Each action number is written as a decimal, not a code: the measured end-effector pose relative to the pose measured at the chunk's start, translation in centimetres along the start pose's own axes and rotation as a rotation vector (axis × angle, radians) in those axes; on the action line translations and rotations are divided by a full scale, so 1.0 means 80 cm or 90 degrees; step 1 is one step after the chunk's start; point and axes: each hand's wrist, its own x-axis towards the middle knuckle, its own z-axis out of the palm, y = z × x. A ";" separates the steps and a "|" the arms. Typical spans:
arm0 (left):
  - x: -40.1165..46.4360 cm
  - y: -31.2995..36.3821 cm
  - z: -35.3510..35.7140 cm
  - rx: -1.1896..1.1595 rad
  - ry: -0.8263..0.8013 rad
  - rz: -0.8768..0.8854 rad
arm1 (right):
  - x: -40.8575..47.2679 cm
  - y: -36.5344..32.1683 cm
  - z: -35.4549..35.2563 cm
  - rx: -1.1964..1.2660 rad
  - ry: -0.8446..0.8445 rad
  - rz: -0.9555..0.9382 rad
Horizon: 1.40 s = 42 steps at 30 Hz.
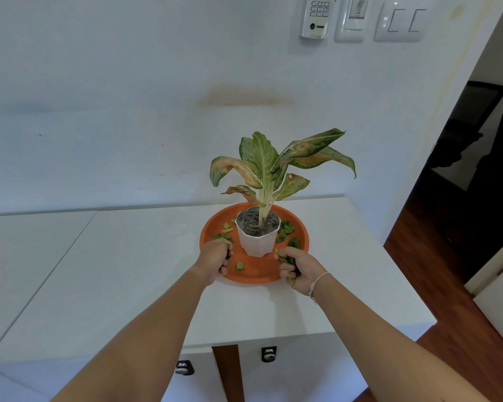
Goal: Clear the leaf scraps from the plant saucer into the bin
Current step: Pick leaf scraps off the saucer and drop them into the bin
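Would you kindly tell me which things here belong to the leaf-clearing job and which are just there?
Job: leaf scraps; orange saucer; left hand and right hand, each gripping scraps.

Just there: potted plant; white counter; wall switches; wall remote.

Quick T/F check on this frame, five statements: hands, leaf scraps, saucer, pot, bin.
1. Both hands hold leaf scraps. True: the left hand and right hand each curl round green leaf scraps.
2. The round orange plastic saucer is already cleared. False: loose scraps still lie on it, such as one near the front and several right of the pot.
3. The white faceted plant pot stands upright on the saucer. True.
4. The bin stands beside the saucer. False: no bin shows in this view.
5. The saucer sits on the wooden floor. False: it rests on the white countertop.
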 end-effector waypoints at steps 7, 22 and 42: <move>-0.002 0.002 -0.002 -0.059 -0.012 -0.013 | 0.006 -0.002 0.000 0.015 0.012 -0.004; 0.002 0.003 0.005 0.142 0.003 0.041 | 0.014 -0.001 -0.001 -0.030 0.099 0.008; 0.007 -0.011 0.011 0.773 0.059 0.247 | 0.011 0.002 -0.011 -0.079 0.127 0.003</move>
